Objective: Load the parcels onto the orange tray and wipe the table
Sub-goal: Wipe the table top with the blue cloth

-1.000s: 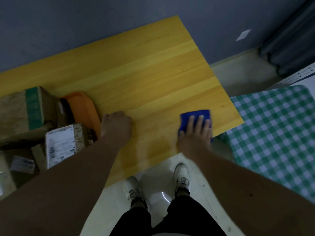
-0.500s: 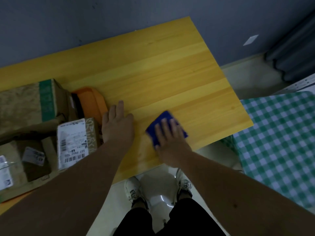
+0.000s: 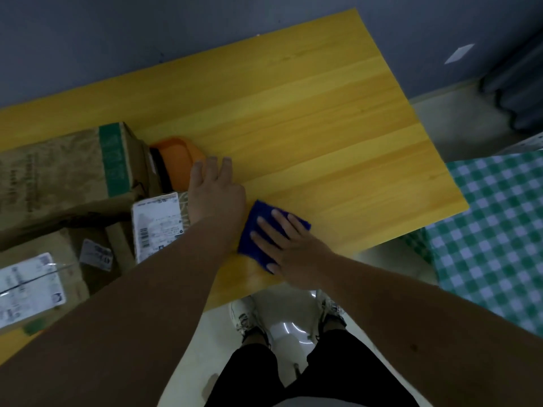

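Observation:
A blue cloth (image 3: 258,230) lies flat on the yellow wooden table (image 3: 323,127) near its front edge. My right hand (image 3: 289,245) presses on the cloth with straight, spread fingers. My left hand (image 3: 216,195) rests flat on the table just left of the cloth, fingers straight, beside the corner of the orange tray (image 3: 182,154). Several cardboard parcels sit on the tray at the left: a large box with green tape (image 3: 67,174), a small box with a white label (image 3: 158,224), and a lower labelled box (image 3: 32,283). Most of the tray is hidden under them.
The table's right edge ends near a surface covered with a green-and-white checked cloth (image 3: 493,230). A grey-blue wall (image 3: 176,27) runs behind the table. My feet stand on the pale floor (image 3: 293,327) at the front edge.
My right hand has slid the blue cloth leftwards along the front of the table, from near the right corner to right beside my left hand. My left hand's fingers have straightened.

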